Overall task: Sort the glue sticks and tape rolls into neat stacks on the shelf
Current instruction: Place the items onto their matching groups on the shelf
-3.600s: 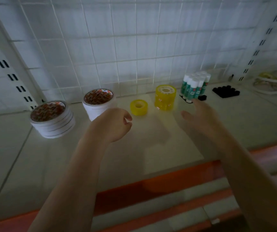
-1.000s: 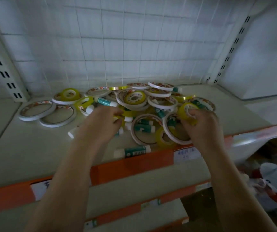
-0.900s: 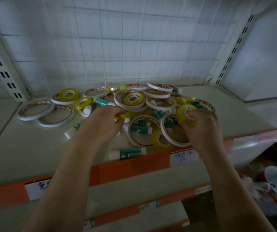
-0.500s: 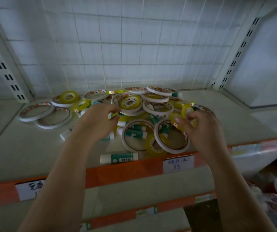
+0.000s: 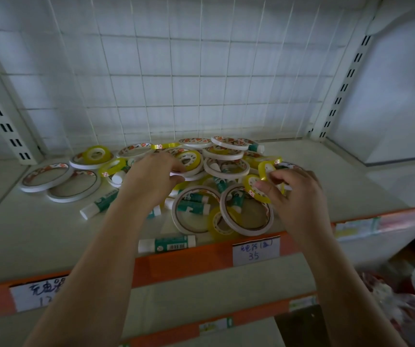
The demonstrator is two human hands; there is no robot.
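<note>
A jumbled pile of white tape rolls [image 5: 227,169], yellow tape rolls [image 5: 220,225] and green-and-white glue sticks [image 5: 167,244] lies on the cream shelf [image 5: 38,234]. My right hand [image 5: 294,196] pinches small yellow tape rolls [image 5: 254,187] at the pile's right side. My left hand [image 5: 151,179] reaches into the middle of the pile, fingers on a white roll with a yellow roll inside [image 5: 188,160]; whether it grips that roll is unclear. Two large white rolls [image 5: 44,174] lie flat at the left.
A white wire grid [image 5: 176,83] backs the shelf, with slotted uprights [image 5: 6,121] at both sides. The orange front lip [image 5: 176,264] carries handwritten price labels [image 5: 255,250]. A lower shelf edge [image 5: 226,321] and packaged goods [image 5: 414,296] sit below right.
The view turned from a shelf with stacked rolls to this mixed pile. Over the last second my right hand has lifted yellow rolls and my left hand has moved farther into the pile.
</note>
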